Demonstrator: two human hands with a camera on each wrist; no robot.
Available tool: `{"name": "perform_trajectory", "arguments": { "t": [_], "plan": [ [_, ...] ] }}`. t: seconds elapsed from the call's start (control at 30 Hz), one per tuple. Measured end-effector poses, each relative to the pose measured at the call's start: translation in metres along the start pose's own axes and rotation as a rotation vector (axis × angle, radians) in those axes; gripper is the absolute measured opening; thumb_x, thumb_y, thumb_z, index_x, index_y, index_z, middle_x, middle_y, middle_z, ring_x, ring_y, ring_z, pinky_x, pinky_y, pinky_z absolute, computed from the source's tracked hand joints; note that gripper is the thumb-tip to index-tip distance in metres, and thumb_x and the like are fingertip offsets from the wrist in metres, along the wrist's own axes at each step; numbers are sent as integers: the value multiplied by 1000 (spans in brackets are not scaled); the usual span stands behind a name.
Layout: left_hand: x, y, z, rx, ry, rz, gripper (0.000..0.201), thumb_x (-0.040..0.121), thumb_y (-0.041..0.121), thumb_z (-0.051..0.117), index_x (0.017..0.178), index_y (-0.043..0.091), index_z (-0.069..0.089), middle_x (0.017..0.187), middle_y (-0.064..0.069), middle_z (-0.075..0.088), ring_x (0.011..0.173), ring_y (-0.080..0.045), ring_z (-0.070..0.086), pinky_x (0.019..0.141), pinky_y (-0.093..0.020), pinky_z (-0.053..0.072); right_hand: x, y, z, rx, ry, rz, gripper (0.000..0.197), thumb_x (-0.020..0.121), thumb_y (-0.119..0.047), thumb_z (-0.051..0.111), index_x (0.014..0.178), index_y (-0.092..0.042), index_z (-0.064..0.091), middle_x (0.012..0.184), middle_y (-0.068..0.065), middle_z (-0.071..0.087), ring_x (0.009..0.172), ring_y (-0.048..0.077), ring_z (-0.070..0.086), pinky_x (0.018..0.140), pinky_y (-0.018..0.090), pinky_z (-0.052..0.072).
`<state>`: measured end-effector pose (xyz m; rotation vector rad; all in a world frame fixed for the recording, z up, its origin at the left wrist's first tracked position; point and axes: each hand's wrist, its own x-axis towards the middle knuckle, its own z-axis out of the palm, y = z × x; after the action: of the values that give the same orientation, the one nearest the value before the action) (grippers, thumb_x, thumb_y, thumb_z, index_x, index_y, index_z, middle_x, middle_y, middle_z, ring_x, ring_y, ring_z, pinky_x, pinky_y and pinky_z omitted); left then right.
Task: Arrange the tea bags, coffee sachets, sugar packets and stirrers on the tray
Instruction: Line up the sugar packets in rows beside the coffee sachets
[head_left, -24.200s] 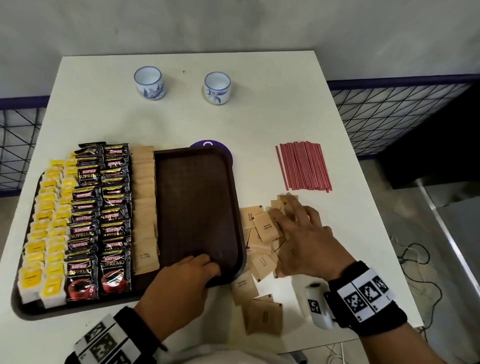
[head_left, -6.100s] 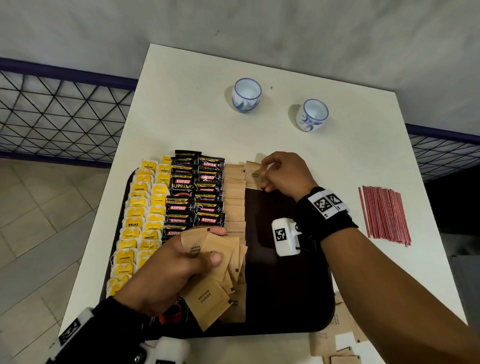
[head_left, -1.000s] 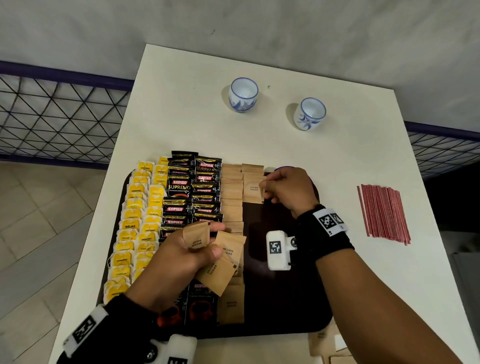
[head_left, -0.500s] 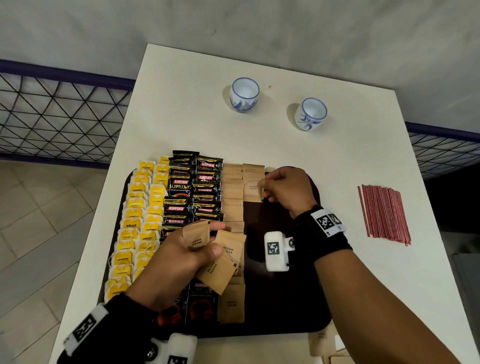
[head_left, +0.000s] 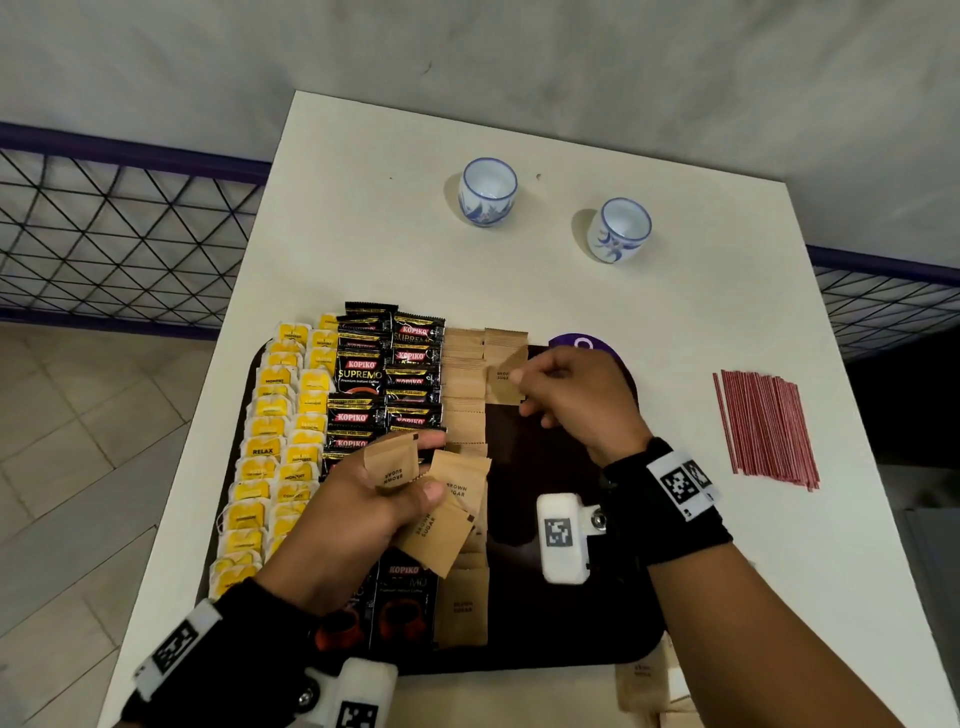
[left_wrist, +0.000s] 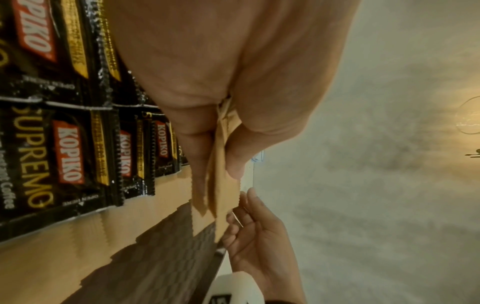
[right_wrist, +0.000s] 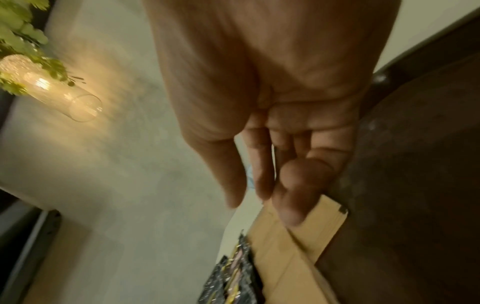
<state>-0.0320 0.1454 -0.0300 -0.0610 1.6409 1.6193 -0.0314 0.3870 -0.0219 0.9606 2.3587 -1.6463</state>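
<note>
Here, a dark brown rectangular plastic tray (head_left: 587, 639) with rounded corners sits on a smooth white desk (head_left: 395, 260). From its left edge run two columns of small yellow-tagged tea bags (head_left: 270, 457), then two columns of glossy black foil coffee sachets (head_left: 363, 374) printed in red and gold, then overlapping flat matte brown paper sugar packets (head_left: 462, 415) with serrated ends. The tray's right half shows bare, finely textured surface.

The left hand (head_left: 358, 514) hovers above the tray's middle, thumb and fingers clamped on a loose fan of brown sugar packets (head_left: 441, 525); the left wrist view shows their thin edges pinched between thumb and fingers. The right hand (head_left: 571, 400) reaches to the tray's far edge, fingertips on a single brown sugar packet (head_left: 503, 382) at the head of a second sugar column; whether it pinches or only presses is unclear.

A flat bundle of thin red stirrers (head_left: 766, 426) lies on the desk, right of the tray and well apart from it. More brown packets (head_left: 641, 686) lie on the desk by the tray's near right corner. Two small white ceramic cups with blue patterns (head_left: 488, 192) stand upright near the desk's far edge.
</note>
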Motion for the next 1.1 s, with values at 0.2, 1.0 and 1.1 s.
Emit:
{"name": "perform_trajectory", "arguments": {
  "t": [0.2, 1.0, 1.1],
  "plan": [
    [3, 4, 2, -4, 49, 22, 43, 92, -3, 66, 119, 30, 71, 110, -7, 77, 102, -27, 74, 92, -48, 59, -37, 1, 8, 80, -492, 60, 13, 83, -9, 78, 93, -6, 70, 74, 5, 72, 60, 15, 66, 43, 19, 40],
    [4, 5, 8, 86, 87, 4, 39, 93, 2, 67, 125, 25, 67, 109, 2, 78, 102, -16, 73, 83, -33, 58, -34, -1, 0, 238, -371, 61, 18, 83, -1, 75, 100, -3, 69, 81, 13, 74, 64, 20, 70, 46, 21, 48],
    [5, 5, 9, 83, 69, 13, 38, 93, -1, 66, 121, 23, 69, 108, 3, 78, 100, -14, 73, 81, -28, 57, -39, 4, 9, 173, -378, 14, 16, 84, 0, 75, 98, 5, 68, 77, 18, 72, 61, 18, 69, 44, 20, 45]
  ]
}}
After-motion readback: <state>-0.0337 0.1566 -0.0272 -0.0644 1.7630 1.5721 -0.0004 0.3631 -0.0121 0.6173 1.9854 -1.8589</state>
